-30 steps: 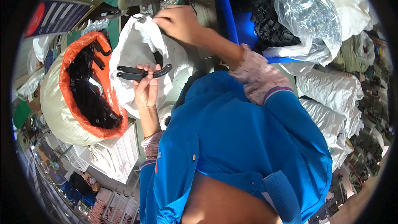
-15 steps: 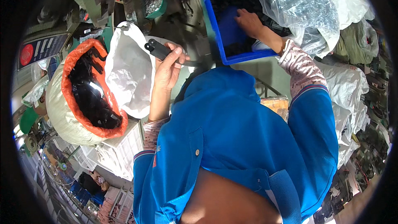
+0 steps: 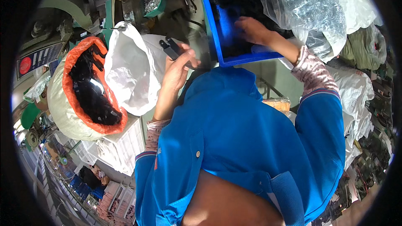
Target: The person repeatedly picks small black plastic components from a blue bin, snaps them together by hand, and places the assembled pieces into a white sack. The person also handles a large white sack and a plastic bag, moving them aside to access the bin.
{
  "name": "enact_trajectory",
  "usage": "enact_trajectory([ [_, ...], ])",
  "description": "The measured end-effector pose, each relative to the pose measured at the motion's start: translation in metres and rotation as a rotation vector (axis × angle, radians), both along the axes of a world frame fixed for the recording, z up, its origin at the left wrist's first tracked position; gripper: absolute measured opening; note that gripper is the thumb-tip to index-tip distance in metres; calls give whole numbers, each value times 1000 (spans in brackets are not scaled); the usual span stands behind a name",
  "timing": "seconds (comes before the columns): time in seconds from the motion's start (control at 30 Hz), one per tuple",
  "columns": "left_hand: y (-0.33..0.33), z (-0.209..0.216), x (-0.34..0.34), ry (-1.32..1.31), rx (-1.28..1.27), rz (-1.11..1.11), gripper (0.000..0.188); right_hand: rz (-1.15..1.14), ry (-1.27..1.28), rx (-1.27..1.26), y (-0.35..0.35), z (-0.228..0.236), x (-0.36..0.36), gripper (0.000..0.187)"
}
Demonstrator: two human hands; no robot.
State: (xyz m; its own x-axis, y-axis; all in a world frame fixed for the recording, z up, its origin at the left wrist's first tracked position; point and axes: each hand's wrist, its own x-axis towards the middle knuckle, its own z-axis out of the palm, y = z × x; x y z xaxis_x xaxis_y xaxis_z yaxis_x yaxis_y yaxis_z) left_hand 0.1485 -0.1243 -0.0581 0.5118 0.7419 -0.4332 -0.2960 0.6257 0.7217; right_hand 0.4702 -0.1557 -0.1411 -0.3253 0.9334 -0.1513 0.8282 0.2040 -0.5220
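Note:
My left hand (image 3: 179,68) is closed around a black plastic part (image 3: 171,49) with small round lugs at its end. It holds the part up, just right of an open white sack (image 3: 130,75). My right hand (image 3: 253,31) is inside a blue bin (image 3: 222,54), over its bare blue floor; the fingers are smeared by motion, so whether they hold anything is unclear. Dark parts (image 3: 247,0) fill the far side of that bin. Left of the white sack stands a sack with an orange lining (image 3: 121,119), full of black parts (image 3: 94,94).
Clear plastic bags (image 3: 310,8) lie against the bin's right side. A green tub of small metal pieces (image 3: 153,2) stands at the back, near machinery (image 3: 71,6). White sacks (image 3: 356,96) are on the right. A fan (image 3: 56,155) is at lower left.
My left hand has moved to the right with the black part, away from the white sack. The right hand has shifted slightly nearer inside the bin, where more blue floor shows.

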Motion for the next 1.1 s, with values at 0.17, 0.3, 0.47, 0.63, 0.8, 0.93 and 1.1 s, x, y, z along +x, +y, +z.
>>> enact_trajectory([
  [0.17, 5, 9, 13, 42, 118, -101, 11, -409, 429, 4, -2, 32, 12, 35],
  [0.3, 10, 7, 18, 83, 139, -124, 10, -166, 73, 34, 0, 3, 4, 23],
  [0.47, 10, 8, 22, 113, 177, -149, 12, -48, -74, -148, 3, -43, -16, 13],
  [0.63, 13, 8, 24, 155, 212, -162, 25, -91, 110, -28, 0, -2, -6, 18],
  [0.8, 1, 13, 46, 178, 411, -296, 35, -319, 477, 23, -36, 134, -69, 24],
  [0.93, 3, 18, 47, 134, 457, -219, 19, -402, 766, -37, -43, 127, -79, 23],
  [1.1, 19, 18, 31, -216, 19, -12, 24, -661, 1159, -60, -44, 134, -79, 32],
])
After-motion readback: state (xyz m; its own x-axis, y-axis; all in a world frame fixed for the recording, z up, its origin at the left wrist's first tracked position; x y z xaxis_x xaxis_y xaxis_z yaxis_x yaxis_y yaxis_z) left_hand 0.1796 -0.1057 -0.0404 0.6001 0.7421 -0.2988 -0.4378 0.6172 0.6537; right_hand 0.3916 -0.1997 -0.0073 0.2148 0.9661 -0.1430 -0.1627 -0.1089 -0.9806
